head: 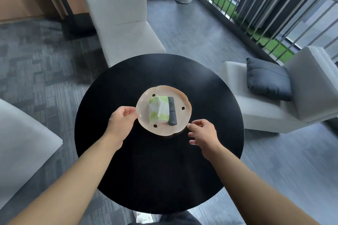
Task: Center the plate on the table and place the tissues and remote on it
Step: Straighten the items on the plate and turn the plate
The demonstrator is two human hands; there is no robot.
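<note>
The plate (180, 97) lies flat near the middle of the round black surface (159, 170). It is cream-coloured with a wavy rim and small dark cut-outs near the edge. The pack of tissues (157, 109), green and white, lies on the plate left of centre. The remote (172, 110) lies on the plate just beside the tissues, at their 3 o'clock side, with its buttoned end toward 12 o'clock. The two items appear to touch along their long sides.

The left hand (121, 121) is at the plate's 9 o'clock rim, its fingers curled and pinching the edge. The right hand (202, 133) is at about 4 o'clock, fingers loosely spread and unclenched, fingertips just beside the rim; contact with the plate cannot be confirmed.

A pale chair (124, 23) stands at 12 o'clock from the surface. A second pale chair (274, 111) stands at 3 o'clock and carries a dark cushion (268, 78). A railing (274, 5) runs at 1 to 2 o'clock.
</note>
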